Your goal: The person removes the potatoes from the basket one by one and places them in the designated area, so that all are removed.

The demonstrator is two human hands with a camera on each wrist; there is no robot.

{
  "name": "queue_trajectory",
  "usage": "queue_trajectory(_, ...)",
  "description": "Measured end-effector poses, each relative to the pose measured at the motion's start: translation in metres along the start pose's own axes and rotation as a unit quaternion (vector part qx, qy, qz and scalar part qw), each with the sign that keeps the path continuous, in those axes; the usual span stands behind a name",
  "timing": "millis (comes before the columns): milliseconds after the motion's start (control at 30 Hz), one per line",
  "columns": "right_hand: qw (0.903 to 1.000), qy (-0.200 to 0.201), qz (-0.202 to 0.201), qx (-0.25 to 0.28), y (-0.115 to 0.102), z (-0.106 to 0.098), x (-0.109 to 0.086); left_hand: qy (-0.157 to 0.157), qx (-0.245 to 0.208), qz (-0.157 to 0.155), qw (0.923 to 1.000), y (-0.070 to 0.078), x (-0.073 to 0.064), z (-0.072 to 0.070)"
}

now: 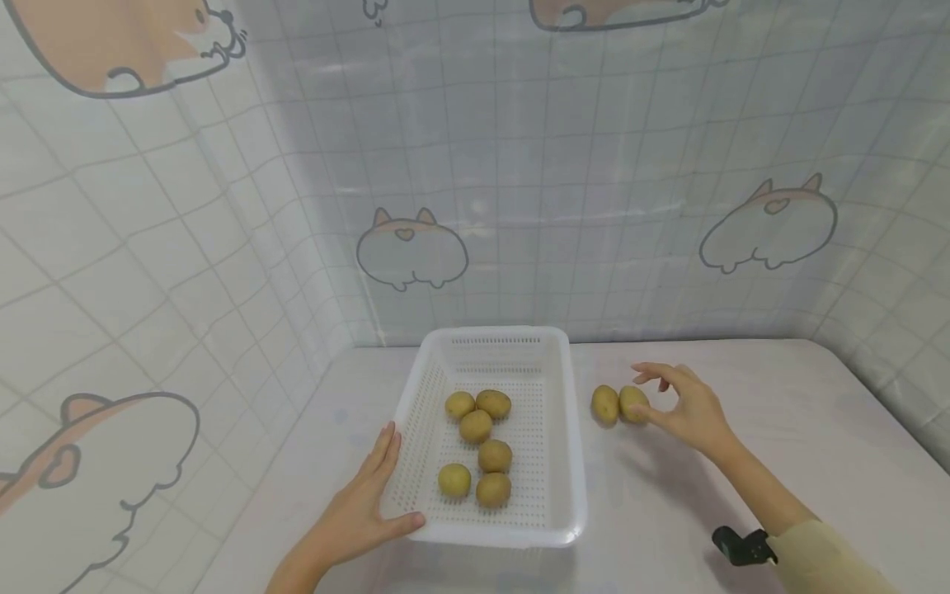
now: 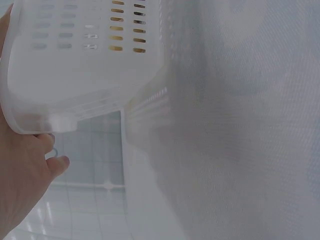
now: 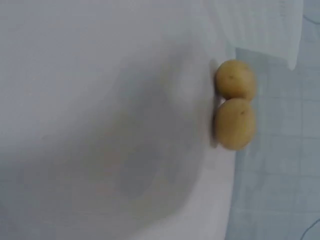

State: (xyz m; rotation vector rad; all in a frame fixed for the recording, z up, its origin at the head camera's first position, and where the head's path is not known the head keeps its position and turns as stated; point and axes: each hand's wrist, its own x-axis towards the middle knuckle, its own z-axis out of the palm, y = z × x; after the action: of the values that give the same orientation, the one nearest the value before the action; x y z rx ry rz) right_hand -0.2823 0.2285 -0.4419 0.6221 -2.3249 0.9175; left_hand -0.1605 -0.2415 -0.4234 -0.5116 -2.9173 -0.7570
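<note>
A white perforated plastic basket point(image 1: 577, 462) stands on the table with several yellow-brown potatoes point(image 1: 493, 490) in it. My left hand point(image 1: 356, 511) rests on its near left corner, fingers straight along the left side and thumb at the front rim. In the left wrist view, that hand point(image 2: 20, 175) is against the basket rim point(image 2: 7, 95). Two more potatoes lie side by side right of the basket: a left one point(image 1: 604, 405) and a right one point(image 1: 632, 403). Beside the right one hovers my right hand point(image 1: 693, 410), thumb and fingers apart, holding nothing. The right wrist view shows both potatoes point(image 3: 235, 124) but no fingers.
A pale cloth covers the table point(image 1: 779, 412). Grid-patterned curtains point(image 1: 564, 206) with cartoon dogs enclose the back and both sides. A small black device point(image 1: 742, 546) sits at my right wrist by the sleeve point(image 1: 824, 557).
</note>
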Motion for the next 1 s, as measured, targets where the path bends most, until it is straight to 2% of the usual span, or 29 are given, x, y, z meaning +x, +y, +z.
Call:
queue_trajectory(133, 0.9988, 0.016, -0.043, 0.016, -0.01, -0.002, 0.01, 0.0, 0.002, -0.002, 1.0, -0.001, -0.001, 0.0)
queue_trajectory(267, 0.9972, 0.019, -0.068, 0.025, -0.022, -0.003, 0.021, 0.001, 0.004, -0.002, 1.0, -0.001, -0.001, 0.001)
queue_trajectory(533, 0.9955, 0.004, -0.08, 0.05, -0.051, -0.001, 0.04, 0.006, 0.003, -0.001, 1.0, -0.002, -0.002, 0.001)
queue_trajectory(800, 0.9884, 0.004, -0.131, 0.077, -0.072, 0.006, 0.054, 0.007, -0.003, 0.001, 1.0, -0.003, -0.001, 0.003)
queue_trajectory(1000, 0.989, -0.019, -0.122, 0.081, -0.084, 0.008, 0.059, 0.003, -0.005, -0.003, 1.0, -0.005, 0.0, 0.004)
